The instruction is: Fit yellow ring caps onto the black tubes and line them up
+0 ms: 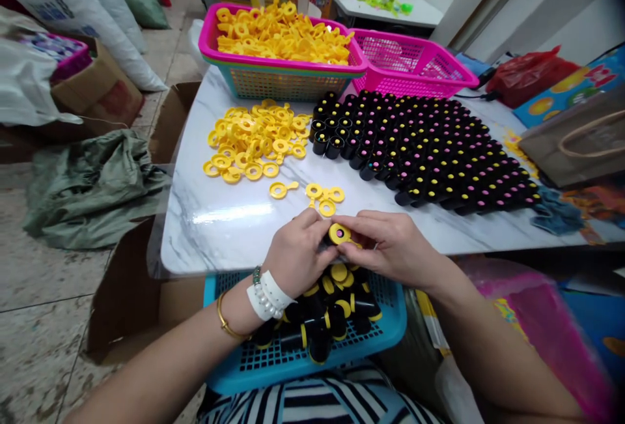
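**Yellow ring pinched on a black cylinder above the lap tray**

Nearest, the left hand [297, 253] and right hand [390, 247] meet just past the desk's [205, 235] front edge, fingers curled and pressed together; between them they pinch a black cylinder [332, 240], mostly hidden, with a flat yellow ring [339, 234] on its end and a pink dot at the ring's centre. Below sits a blue plastic mesh tray [395, 326], heaped with ringed black tubes [322, 320] lying at all angles; a knock could spill that loose, rounded heap over the rim, and the thin, smooth ring could spring from the fingertips if the pinch slipped.

Past the front edge, a few yellow tabbed rings [325, 199] lie apart from a larger scatter [254, 144] on the glossy, grey-veined surface; to the right, matte black cylinders [415, 150] stand packed in upright rows, their tops dotted pink or yellow (the outer ones sit close to the desk's right edge, so a brushing sleeve could topple them). At the far edge, a pink-rimmed basket [209, 33] brims with more rings [283, 33], beside a pink mesh basket [415, 66].
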The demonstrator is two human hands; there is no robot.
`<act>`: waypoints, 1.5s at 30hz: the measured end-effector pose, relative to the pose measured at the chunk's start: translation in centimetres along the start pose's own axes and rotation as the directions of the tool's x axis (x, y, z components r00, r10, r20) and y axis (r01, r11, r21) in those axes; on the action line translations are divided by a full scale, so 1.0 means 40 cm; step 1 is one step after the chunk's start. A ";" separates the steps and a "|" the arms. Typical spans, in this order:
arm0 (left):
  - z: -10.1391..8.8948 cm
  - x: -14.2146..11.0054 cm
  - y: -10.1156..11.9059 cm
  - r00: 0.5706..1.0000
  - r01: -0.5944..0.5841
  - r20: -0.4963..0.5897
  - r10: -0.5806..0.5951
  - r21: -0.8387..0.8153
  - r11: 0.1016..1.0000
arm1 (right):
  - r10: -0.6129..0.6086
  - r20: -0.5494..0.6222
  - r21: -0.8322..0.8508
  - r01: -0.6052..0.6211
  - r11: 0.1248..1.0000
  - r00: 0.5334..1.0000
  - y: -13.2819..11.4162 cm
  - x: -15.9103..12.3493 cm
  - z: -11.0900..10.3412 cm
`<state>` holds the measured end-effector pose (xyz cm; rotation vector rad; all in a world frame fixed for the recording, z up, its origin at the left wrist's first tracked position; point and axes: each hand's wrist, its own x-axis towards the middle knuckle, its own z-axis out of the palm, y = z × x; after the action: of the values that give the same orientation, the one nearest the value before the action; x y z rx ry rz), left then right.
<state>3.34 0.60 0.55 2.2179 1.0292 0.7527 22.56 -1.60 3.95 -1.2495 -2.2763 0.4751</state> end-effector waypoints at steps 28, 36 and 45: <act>-0.036 0.042 0.013 0.878 0.441 0.381 -0.289 -0.414 0.796 | 0.388 0.327 0.768 -0.482 0.422 0.862 0.011 -0.030 0.008; -0.043 0.025 -0.002 0.876 0.418 0.428 -0.224 -0.439 0.795 | 0.468 0.316 0.638 -0.550 0.539 0.826 -0.016 0.029 0.037; -0.019 -0.021 0.032 0.958 -0.018 0.283 0.046 -0.100 0.995 | 0.519 0.295 0.694 -0.553 0.461 0.803 -0.063 -0.066 0.049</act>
<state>2.97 -0.55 1.76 2.1845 0.8000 0.4662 20.91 -5.30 2.98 -1.4316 -1.3158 1.5217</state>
